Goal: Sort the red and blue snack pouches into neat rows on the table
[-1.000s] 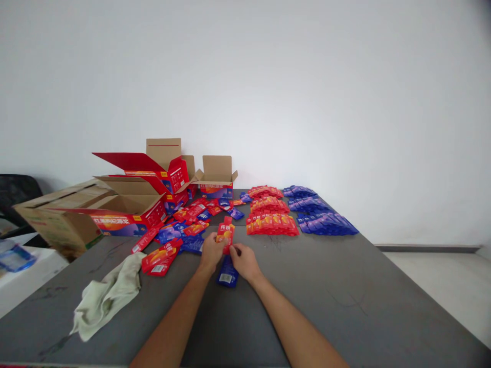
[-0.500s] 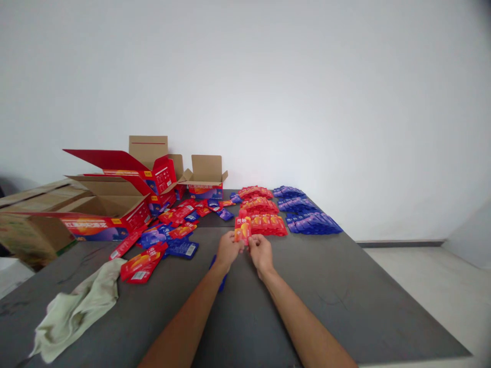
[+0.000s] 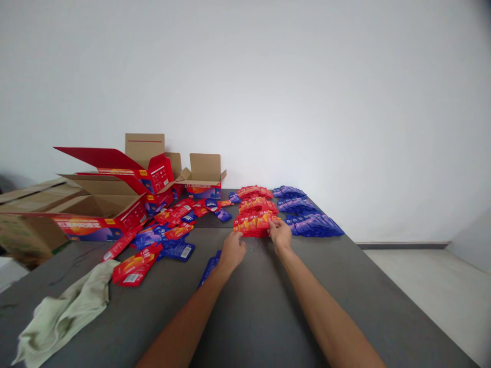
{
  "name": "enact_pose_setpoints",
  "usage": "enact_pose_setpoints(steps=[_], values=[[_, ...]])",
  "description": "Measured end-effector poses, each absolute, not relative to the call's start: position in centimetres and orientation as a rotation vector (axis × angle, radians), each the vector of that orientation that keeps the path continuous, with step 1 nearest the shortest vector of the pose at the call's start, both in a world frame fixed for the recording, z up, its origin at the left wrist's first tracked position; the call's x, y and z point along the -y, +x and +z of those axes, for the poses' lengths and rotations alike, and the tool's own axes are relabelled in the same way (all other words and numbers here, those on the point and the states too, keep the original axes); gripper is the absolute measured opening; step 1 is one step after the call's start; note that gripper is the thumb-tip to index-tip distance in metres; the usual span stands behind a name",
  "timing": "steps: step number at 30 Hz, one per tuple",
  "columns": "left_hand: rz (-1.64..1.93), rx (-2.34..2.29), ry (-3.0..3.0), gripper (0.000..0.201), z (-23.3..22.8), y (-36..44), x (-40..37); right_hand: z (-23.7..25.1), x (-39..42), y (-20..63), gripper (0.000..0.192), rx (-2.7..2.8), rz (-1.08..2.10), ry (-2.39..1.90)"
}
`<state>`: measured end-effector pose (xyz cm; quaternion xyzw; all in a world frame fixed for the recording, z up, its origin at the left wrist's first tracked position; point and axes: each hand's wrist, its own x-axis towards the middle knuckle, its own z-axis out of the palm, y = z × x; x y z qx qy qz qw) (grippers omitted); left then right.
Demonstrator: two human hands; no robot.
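Both hands at the nearest row of red sachets on the grey table.

The row of red sachets (image 3: 255,225) lies in front of two more red rows, blue rows (image 3: 307,212) just to its right. The right hand (image 3: 280,234) pinches the row's right end with curled fingers; the left hand (image 3: 233,250) touches its left end, how tightly it grips cannot be told. A blue sachet (image 3: 209,268) lies under the left wrist. On the table (image 3: 268,317), loose sachets (image 3: 164,235) spill beside open cartons (image 3: 115,204); their contents are hidden. A cloth (image 3: 61,317) lies near left.
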<state>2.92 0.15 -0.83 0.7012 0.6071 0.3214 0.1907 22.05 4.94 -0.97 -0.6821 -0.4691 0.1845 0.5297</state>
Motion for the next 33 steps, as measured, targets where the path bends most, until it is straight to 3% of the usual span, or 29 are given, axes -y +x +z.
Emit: enact_pose_setpoints(steps=[5, 20, 24, 27, 30, 33], values=[[0.716, -1.725, 2.186, 0.031, 0.0, 4.0, -0.1, -1.1, -6.0, 22.7, 0.027, 1.152, 0.401, -1.757], [0.469, -1.908, 2.21, 0.038, -0.4, 0.4, 2.1, 0.0, -3.2, 22.4, 0.03, 1.406, 0.199, -1.94], [0.369, -2.094, 2.064, 0.031, 0.3, -3.3, 2.7, -0.1, -0.6, 19.4, 0.026, 1.467, 0.288, -1.888], [0.28, -2.103, 1.871, 0.037, 0.3, -5.3, 3.6, -0.4, 1.3, 16.7, 0.022, 1.527, 0.406, -1.842], [0.313, -2.087, 1.851, 0.045, -0.1, -5.8, 4.5, -1.0, 2.7, 14.1, 0.021, 1.593, 0.47, -1.786], [0.427, -1.981, 1.805, 0.035, -0.8, -5.5, 4.8, -1.8, 3.7, 12.2, 0.02, 1.664, 0.517, -1.681]])
